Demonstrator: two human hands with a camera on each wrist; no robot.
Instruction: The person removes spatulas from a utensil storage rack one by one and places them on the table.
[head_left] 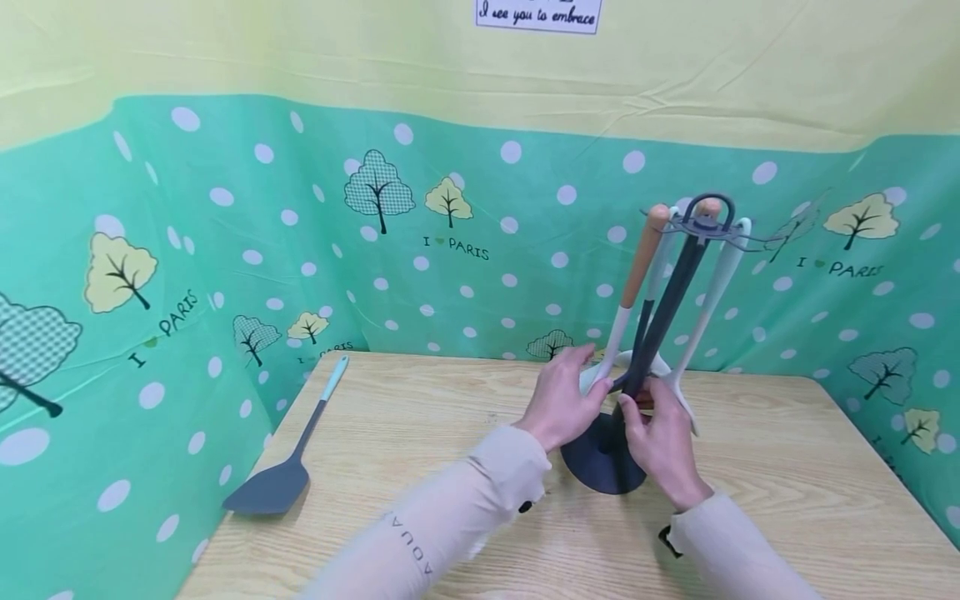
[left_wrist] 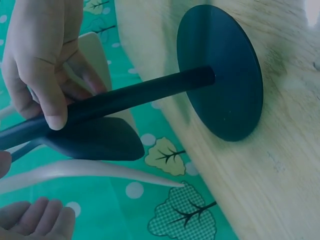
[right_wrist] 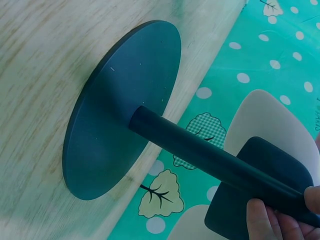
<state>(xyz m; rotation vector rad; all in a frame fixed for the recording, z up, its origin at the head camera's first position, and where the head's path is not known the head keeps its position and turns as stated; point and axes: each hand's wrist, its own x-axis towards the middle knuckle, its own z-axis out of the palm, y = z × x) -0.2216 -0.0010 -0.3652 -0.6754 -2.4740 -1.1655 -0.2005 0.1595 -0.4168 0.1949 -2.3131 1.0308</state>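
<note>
My right hand (head_left: 663, 433) grips the black pole of a utensil stand (right_wrist: 185, 145) low down, thumb and fingers around it. Beside it my left hand (head_left: 566, 400) reaches around a white-shafted utensil with an orange handle (head_left: 647, 254); in the left wrist view its fingers (left_wrist: 45, 217) stand apart from the white utensil (left_wrist: 95, 169). From the stand's top ring (head_left: 703, 223) hang several utensils with orange or mint handles, among them a black-headed one (right_wrist: 272, 165) and a broad white-headed one (right_wrist: 262, 117). The round black base (left_wrist: 220, 75) is below the hands.
A dark turner (head_left: 273, 483) with a mint handle lies on the wooden table (head_left: 420, 433) near its left edge. Green polka-dot cloth (head_left: 465, 225) with printed trees stands behind the table and along its left side.
</note>
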